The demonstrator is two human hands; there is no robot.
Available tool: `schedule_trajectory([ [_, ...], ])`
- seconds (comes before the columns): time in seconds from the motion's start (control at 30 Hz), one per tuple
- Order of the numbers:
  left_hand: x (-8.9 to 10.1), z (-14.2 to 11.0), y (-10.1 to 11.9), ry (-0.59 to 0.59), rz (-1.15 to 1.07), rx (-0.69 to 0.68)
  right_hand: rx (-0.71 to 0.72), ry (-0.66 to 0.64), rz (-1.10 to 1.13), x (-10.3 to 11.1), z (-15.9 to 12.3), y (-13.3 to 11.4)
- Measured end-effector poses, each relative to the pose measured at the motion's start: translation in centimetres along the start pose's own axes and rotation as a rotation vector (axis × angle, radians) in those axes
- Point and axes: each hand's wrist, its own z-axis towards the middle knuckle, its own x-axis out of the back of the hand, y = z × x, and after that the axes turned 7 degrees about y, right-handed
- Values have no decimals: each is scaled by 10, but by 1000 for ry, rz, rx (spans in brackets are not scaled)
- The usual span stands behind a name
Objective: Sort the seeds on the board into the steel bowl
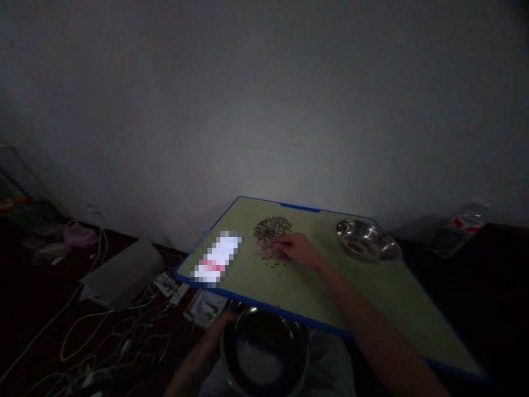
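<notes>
My right hand (298,249) reaches over the table, its fingers pressed together at a pinkish, see-through crumpled clump (268,249) that looks like thin plastic. Just behind the clump, a pile of small dark and pale seeds or grains (273,227) is spread out. A few loose bits lie in front of it. Below the table's near edge, my left hand (223,322) grips the left side of a round metal bowl (306,353), held over my lap. Dim light hides most of the left fingers and what the bowl contains.
The pale green table (314,298) has a blue rim and stands against a wall. A shiny steel basin (367,241) sits at its right. A blurred-out lit phone screen (217,259) lies left. Cables (124,325), a box (124,273) and a white tray (205,306) are beyond the left edge.
</notes>
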Motion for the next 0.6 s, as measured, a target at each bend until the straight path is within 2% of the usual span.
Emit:
schedule_trajectory([
  [0.3,-1,-3,0,23,37,9,-22,-28,8,2,-1,-2],
  [0.6,-3,-8,3,59,32,-57,15,1,-17,1,-1,-1],
])
